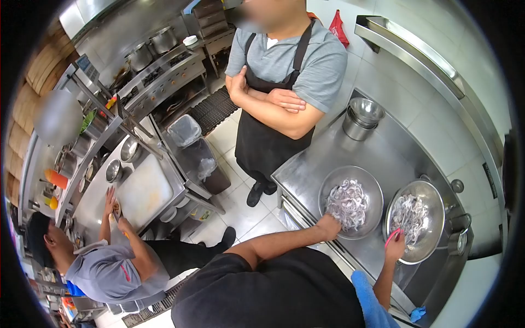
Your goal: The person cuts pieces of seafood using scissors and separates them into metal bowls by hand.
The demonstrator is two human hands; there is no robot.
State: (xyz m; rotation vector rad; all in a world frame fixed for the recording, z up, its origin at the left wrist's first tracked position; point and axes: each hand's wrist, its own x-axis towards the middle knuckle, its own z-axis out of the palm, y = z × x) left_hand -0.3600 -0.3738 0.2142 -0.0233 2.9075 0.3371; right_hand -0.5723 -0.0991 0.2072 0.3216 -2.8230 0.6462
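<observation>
My left hand point(329, 226) is at the near left edge of a wide metal bowl point(373, 188), touching the pale, purplish-grey strips point(350, 203) in it. Its fingertips are hidden, so whether they are closed on anything is unclear. My right hand point(395, 247) is closed on a tool with a pink-red handle point(391, 237), by the near left rim of a second metal bowl point(436, 229). Similar pale strips point(411, 216) fill that bowl; the tool's working end cannot be made out among them. Both bowls rest on the steel counter point(306, 164).
Stacked metal bowls point(365, 112) stand at the counter's far end, and a metal pot point(457, 240) sits at right. A person with crossed arms point(281, 101) stands beyond the counter. Another person point(117, 268) works by a white cutting board point(145, 186); a bin point(210, 169) stands nearby.
</observation>
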